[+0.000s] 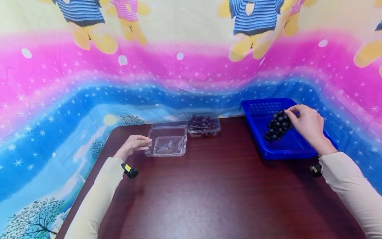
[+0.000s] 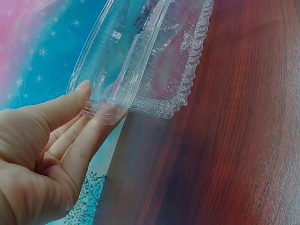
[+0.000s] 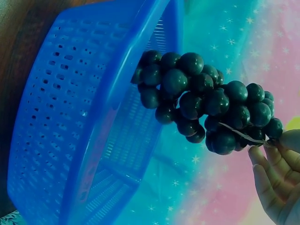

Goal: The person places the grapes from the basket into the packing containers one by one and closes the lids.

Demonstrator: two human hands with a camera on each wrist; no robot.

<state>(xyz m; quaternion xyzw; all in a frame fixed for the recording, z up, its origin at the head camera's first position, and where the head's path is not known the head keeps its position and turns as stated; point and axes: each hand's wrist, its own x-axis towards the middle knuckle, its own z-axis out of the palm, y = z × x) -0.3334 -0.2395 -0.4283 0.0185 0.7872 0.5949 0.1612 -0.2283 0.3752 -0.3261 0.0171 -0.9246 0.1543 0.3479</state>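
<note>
Head view: My left hand (image 1: 132, 146) grasps the left edge of a clear, rectangular plastic container (image 1: 170, 146), which lies just to its right on the dark red-brown, wood-grained desk (image 1: 203, 186). Between my two hands, and farther from me than the left, stands a second clear plastic container (image 1: 215, 126) with round, dark purple grapes (image 1: 201, 120) inside. My right hand (image 1: 308, 122) pinches the upper end of a bunch of round, glossy black grapes (image 1: 278, 127); the bunch slants down to the left of my fingertips, over a rectangular blue plastic basket (image 1: 290, 154) with perforated walls. Whether its lower end touches the basket I cannot tell.

Left wrist view: My thumb lies on one side of the first container's edge, near a corner, and my fingers on the other. A ridged border of clear plastic (image 2: 194, 61) shows beyond my fingertips.

Right wrist view: My thumb and fingertips meet at the thin, pale stem (image 3: 241, 134) of the black bunch; the basket's rim lies past the bunch's far end.
</note>
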